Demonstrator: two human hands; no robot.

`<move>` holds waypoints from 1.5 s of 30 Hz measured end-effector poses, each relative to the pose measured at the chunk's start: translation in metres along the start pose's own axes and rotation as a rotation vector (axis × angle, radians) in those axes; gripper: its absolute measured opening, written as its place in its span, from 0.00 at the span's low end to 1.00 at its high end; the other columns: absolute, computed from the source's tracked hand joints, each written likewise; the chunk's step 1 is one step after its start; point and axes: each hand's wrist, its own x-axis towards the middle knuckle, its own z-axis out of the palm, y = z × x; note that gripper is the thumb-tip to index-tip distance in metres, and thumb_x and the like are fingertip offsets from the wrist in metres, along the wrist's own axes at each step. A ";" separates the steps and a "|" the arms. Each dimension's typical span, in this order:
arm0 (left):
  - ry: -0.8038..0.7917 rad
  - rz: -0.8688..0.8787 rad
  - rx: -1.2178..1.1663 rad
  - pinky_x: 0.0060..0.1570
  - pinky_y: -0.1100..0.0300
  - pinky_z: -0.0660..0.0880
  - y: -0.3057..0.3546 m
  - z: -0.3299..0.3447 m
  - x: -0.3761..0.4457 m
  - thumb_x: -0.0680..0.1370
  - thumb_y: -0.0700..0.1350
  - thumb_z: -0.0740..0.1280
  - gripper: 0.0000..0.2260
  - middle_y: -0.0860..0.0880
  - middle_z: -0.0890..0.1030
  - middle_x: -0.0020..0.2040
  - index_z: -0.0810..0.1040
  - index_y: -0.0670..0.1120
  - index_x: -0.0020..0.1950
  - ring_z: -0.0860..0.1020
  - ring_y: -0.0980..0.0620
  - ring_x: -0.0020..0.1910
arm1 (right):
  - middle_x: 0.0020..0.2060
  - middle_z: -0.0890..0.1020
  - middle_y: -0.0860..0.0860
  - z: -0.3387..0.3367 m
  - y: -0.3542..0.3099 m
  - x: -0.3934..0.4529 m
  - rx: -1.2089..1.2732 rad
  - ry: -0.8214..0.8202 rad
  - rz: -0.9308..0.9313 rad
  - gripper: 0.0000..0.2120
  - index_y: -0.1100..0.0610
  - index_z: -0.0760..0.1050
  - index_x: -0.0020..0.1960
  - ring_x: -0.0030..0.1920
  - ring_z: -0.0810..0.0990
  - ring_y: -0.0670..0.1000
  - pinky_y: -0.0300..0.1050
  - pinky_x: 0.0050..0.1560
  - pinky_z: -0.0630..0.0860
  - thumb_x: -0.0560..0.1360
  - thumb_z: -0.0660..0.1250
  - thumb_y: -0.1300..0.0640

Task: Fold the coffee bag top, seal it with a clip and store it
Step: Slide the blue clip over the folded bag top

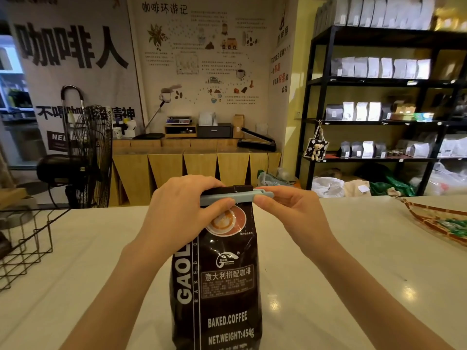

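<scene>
A dark brown coffee bag stands upright on the white counter, its top folded down. A long pale blue clip lies across the folded top. My left hand grips the clip's left part, thumb in front and fingers over the fold. My right hand pinches the clip's right end, where its two arms meet. Whether the clip is fully latched is hidden by the fingers.
A black wire basket sits at the counter's left edge. A patterned tray with green items lies at the right. Behind the counter are a fan, a wooden bench and black shelves of coffee bags.
</scene>
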 end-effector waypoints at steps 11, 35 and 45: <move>-0.303 -0.426 -0.651 0.41 0.66 0.74 -0.029 -0.014 -0.007 0.63 0.52 0.72 0.22 0.51 0.83 0.44 0.75 0.55 0.56 0.81 0.54 0.44 | 0.37 0.86 0.47 -0.007 0.002 0.002 0.128 -0.122 0.168 0.05 0.50 0.80 0.45 0.44 0.84 0.47 0.43 0.51 0.78 0.72 0.66 0.57; -0.402 -0.564 -0.940 0.44 0.63 0.78 -0.039 0.013 -0.076 0.55 0.50 0.76 0.32 0.55 0.83 0.50 0.70 0.58 0.56 0.81 0.57 0.49 | 0.57 0.80 0.49 0.022 0.037 -0.046 0.181 -0.541 0.438 0.35 0.44 0.69 0.60 0.57 0.79 0.51 0.53 0.57 0.77 0.54 0.76 0.48; -0.161 -0.640 -1.085 0.36 0.69 0.77 -0.015 0.039 -0.120 0.63 0.49 0.68 0.36 0.54 0.76 0.57 0.58 0.56 0.69 0.80 0.63 0.47 | 0.50 0.82 0.44 0.044 0.035 -0.077 0.318 -0.332 0.393 0.22 0.41 0.68 0.56 0.50 0.82 0.45 0.37 0.44 0.80 0.64 0.67 0.47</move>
